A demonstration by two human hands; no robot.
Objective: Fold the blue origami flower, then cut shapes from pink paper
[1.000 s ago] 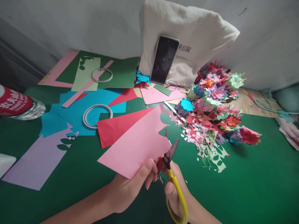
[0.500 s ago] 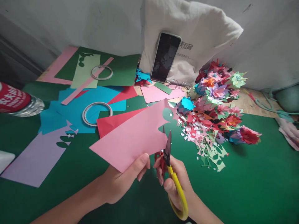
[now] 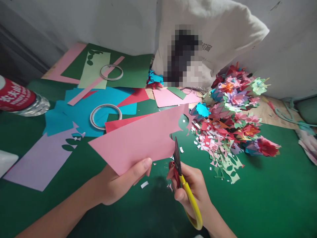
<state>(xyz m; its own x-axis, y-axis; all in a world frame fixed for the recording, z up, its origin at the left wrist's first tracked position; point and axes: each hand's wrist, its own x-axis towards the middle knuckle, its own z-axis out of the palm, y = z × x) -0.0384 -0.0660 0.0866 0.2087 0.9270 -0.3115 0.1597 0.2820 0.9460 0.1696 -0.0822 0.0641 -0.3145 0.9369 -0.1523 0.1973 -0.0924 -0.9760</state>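
Observation:
My left hand (image 3: 127, 180) pinches the lower edge of a pink paper sheet (image 3: 138, 138) between thumb and fingers. Notches and a rounded hole mark the sheet's right end. In my right hand (image 3: 190, 185) are scissors (image 3: 192, 201) with dark blades, one yellow handle and one red handle. The blades point up, close to the sheet's cut right edge; whether they touch it I cannot tell. Something red also shows by the right fingertips, mostly the second handle. Below and beside the hands, small paper scraps (image 3: 144, 184) lie on the green table.
Paper flowers (image 3: 235, 99) and a heap of paper cuttings (image 3: 223, 155) lie at right. At left are a purple sheet (image 3: 42, 162), blue sheets (image 3: 74, 115), tape rolls (image 3: 92, 120) and a bottle (image 3: 22, 99). A white cloth bag (image 3: 223, 26) stands behind.
The pink sheet has tilted and shifted a little left with my left hand. My right hand and the scissors have moved slightly right. A white scrap below the sheet is now in sight.

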